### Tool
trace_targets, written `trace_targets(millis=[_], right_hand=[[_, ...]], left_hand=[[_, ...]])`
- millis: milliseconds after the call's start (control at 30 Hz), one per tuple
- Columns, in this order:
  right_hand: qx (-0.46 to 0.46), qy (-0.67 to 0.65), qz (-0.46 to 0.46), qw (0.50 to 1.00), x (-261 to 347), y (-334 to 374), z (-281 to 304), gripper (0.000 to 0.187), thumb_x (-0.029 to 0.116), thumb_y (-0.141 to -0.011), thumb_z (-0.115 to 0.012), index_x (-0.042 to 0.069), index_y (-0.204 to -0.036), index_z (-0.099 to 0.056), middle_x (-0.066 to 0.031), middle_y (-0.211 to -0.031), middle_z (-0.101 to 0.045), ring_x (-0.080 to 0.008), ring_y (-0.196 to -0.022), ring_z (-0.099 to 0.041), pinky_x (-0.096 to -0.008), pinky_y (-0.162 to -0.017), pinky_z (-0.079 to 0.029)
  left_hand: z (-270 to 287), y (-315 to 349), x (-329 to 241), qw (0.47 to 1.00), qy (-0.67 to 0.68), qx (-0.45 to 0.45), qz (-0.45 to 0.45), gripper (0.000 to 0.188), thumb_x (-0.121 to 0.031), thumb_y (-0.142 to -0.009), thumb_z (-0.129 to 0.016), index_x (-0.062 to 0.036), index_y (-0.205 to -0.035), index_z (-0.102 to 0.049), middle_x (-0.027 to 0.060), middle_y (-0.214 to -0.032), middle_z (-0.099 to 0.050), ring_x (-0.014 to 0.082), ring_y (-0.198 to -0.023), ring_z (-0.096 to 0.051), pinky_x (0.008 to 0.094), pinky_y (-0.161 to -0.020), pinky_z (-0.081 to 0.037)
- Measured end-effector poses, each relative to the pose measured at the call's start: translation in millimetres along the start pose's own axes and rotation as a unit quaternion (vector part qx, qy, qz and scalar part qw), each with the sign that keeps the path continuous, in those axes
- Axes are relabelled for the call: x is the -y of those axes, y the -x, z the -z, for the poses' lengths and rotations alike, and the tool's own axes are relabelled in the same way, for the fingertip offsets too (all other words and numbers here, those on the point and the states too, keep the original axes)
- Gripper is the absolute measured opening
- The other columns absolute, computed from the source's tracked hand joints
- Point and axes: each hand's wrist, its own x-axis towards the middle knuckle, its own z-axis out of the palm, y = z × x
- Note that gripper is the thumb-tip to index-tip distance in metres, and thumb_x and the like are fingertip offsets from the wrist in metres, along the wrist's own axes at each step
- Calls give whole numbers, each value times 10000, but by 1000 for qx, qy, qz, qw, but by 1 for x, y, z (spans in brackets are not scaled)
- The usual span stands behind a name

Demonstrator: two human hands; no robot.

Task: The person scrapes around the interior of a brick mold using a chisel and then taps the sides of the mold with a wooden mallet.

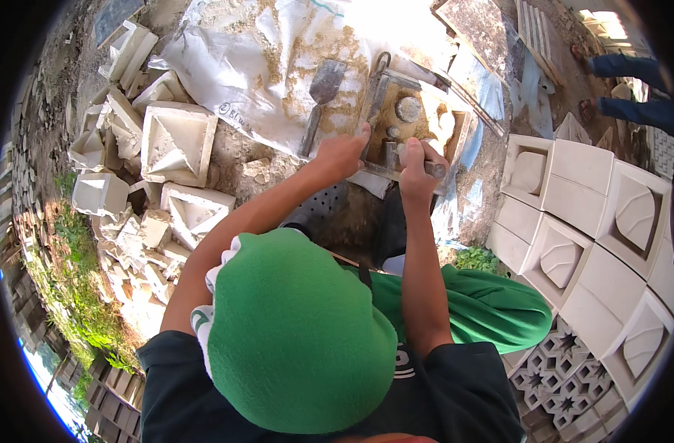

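Observation:
My left hand point(342, 156) is closed at the near left edge of a rectangular mould box point(461, 131), its thumb side against the rim. Over the box's near right part, my right hand point(419, 171) grips a tool with a thick round handle point(437, 170); a grey metal cylinder point(391, 153) shows beside the fingers, and I cannot tell if it belongs to the tool. Sandy tan material covers the inside of the box around a round grey disc point(408, 109). Left of the box lies a flat-bladed trowel point(325, 85) on a sand-strewn white sheet point(237, 77).
Broken pale cast blocks point(179, 144) lie heaped at the left. Rows of pale relief blocks point(573, 177) stand at the right, with star-patterned openwork blocks point(562, 369) nearer. Another person's legs point(632, 88) show at the far right. Boards point(473, 29) lie behind the box.

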Motion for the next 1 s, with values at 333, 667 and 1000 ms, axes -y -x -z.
trace_targets(millis=[333, 667, 1000], right_hand=[[-55, -67, -2, 996, 17, -11, 4, 422, 64, -910, -474, 100, -536, -283, 16, -490, -296, -80, -426, -230, -291, -434, -197], [-27, -94, -16, 995, -2, -3, 6, 394, 110, -902, -554, 46, -541, -411, 37, -533, -380, -56, -493, -314, -260, -460, -221], [-2, -7, -65, 998, -5, -8, 6, 401, 177, -908, -578, 26, -558, -455, 41, -521, -399, -52, -488, -338, -253, -452, -242]], left_hand=[[-1, 1, 1, 1000, -5, -11, -5, 857, -221, -816, -697, -62, -1498, -203, 172, -974, -669, 378, -957, -622, 472, -780, -489], [-3, -1, 2, 1000, -2, 2, 2, 865, -208, -809, -692, -80, -1504, -194, 160, -980, -670, 367, -964, -621, 470, -789, -494], [-7, 2, -2, 999, -11, -20, -28, 854, -237, -816, -697, -39, -1494, -217, 176, -948, -676, 362, -935, -639, 474, -755, -511]])
